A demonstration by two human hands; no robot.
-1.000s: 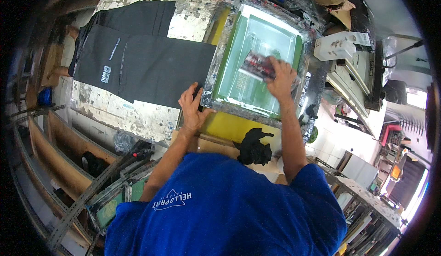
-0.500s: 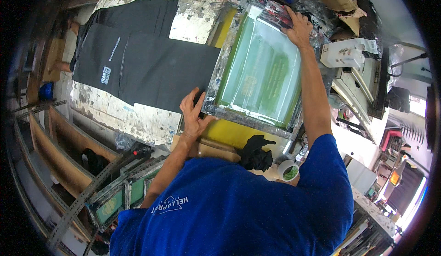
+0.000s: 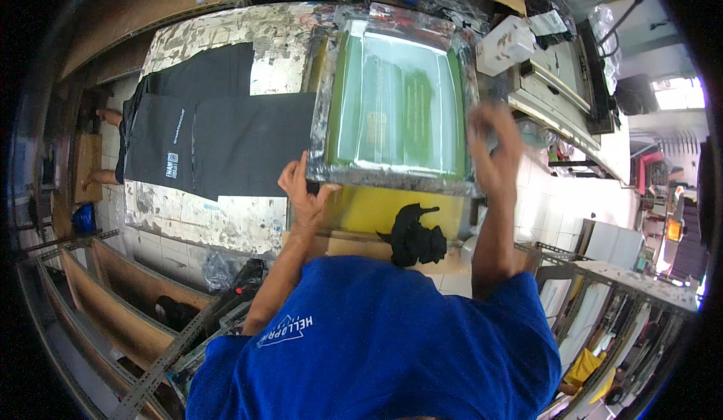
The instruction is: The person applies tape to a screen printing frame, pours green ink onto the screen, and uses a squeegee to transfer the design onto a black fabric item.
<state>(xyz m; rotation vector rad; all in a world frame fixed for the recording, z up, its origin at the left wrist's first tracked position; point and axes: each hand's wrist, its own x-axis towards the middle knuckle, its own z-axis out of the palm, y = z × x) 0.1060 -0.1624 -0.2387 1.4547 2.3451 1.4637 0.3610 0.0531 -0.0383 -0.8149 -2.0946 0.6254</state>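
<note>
A silkscreen frame (image 3: pixel 318 130) with a green, translucent mesh lies flat on the worktable, its rim dark and ink-stained. My left hand (image 3: pixel 305 198) grips the near left corner, with the fingers along the left side and the thumb at the near edge. Close to the frame's right side is my right hand (image 3: pixel 498 149), smeared by motion, so its fingers are hard to read. Black fabric pieces (image 3: pixel 248 145) with small pale prints stretch left from the frame, partly overlapping each other. Beneath the frame, a yellow surface (image 3: pixel 369 213) shows along its near side.
A crumpled black cloth (image 3: pixel 414 239) lies at the table's near edge. The pale, paint-flaked tabletop (image 3: pixel 203 224) shows around the fabric. Wooden shelves (image 3: pixel 113 299) stand at lower left, and a white container (image 3: pixel 504 47) sits at right. Another person's bare limbs (image 3: pixel 94 179) show far left.
My right hand has come off the frame's far right corner and moved nearer, beside its right edge. My left hand stays at the near left corner. The view has shifted.
</note>
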